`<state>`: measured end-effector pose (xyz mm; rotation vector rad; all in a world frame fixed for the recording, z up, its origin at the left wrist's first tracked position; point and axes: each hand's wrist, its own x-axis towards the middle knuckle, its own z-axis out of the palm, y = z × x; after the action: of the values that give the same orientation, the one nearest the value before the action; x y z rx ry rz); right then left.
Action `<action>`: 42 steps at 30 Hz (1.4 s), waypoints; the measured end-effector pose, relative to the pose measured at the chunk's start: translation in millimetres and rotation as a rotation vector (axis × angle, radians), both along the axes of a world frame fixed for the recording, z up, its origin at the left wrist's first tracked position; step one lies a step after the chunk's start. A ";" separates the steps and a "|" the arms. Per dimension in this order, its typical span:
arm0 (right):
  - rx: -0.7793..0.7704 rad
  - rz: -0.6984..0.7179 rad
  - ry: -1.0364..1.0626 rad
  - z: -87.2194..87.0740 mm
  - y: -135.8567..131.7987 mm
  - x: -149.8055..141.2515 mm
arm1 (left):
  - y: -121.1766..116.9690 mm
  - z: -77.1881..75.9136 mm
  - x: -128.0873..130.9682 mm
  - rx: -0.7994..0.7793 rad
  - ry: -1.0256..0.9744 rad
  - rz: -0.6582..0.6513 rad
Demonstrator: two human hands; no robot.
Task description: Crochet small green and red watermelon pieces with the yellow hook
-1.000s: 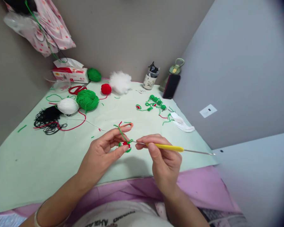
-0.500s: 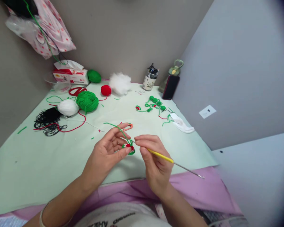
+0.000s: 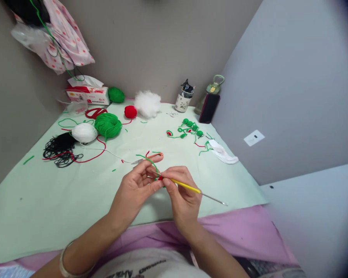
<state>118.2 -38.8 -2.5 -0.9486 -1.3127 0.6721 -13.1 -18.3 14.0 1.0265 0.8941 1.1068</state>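
My left hand (image 3: 136, 189) is closed, pinching a small red, green and white crochet piece (image 3: 160, 178) between thumb and fingers. A strand of green yarn (image 3: 154, 164) runs from the piece up over the left index finger. In my right hand (image 3: 182, 197) is a double-ended crochet hook (image 3: 188, 186) with a yellow grip. Its front tip reaches the crochet piece, while the other metal end points down to the right. My fingers cover most of the piece. Just beyond the left fingertips lie small orange-handled scissors (image 3: 138, 161).
Left on the table (image 3: 60, 204) are black yarn (image 3: 58, 148), a white yarn ball (image 3: 84, 133), a green ball (image 3: 108, 125) and red scissors (image 3: 95, 112). Stuffing (image 3: 147, 104) sits at the back. Small green crochet pieces (image 3: 191, 125), a phone (image 3: 209, 109) and a bottle (image 3: 214, 87) stand right.
My right hand has moved left, bringing the hook tip into the crochet piece and against the left fingers. More of the orange-handled scissors shows now.
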 end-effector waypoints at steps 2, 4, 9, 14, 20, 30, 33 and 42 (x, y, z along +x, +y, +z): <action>-0.001 -0.001 0.001 -0.8 -0.2 -0.7 | 0.2 -2.1 2.0 0.009 -0.029 0.032; -0.028 0.000 0.017 -0.6 0.7 -0.8 | 0.4 -3.3 1.9 0.011 -0.053 0.024; -0.094 0.063 0.157 0.3 6.3 4.2 | 4.2 3.2 -7.5 -0.053 -0.083 -0.123; -0.216 0.196 0.288 -1.7 10.3 11.6 | 16.3 7.8 -14.5 -0.161 -0.254 0.013; -0.316 0.323 0.337 -1.9 11.7 16.2 | 20.2 11.9 -18.4 -0.264 -0.406 0.004; -0.421 0.524 0.346 1.7 7.8 23.8 | 22.7 27.6 -38.1 0.028 -0.127 0.083; -0.369 0.413 0.332 5.1 9.9 26.3 | 19.1 23.6 -42.1 0.262 0.142 0.041; -0.141 0.227 0.113 21.5 8.8 22.5 | 16.3 14.6 -40.1 0.698 0.811 -0.169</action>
<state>140.7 -29.9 19.0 -0.8679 -1.2960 0.9900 -53.2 -2.0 28.6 2.1832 1.0298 0.8576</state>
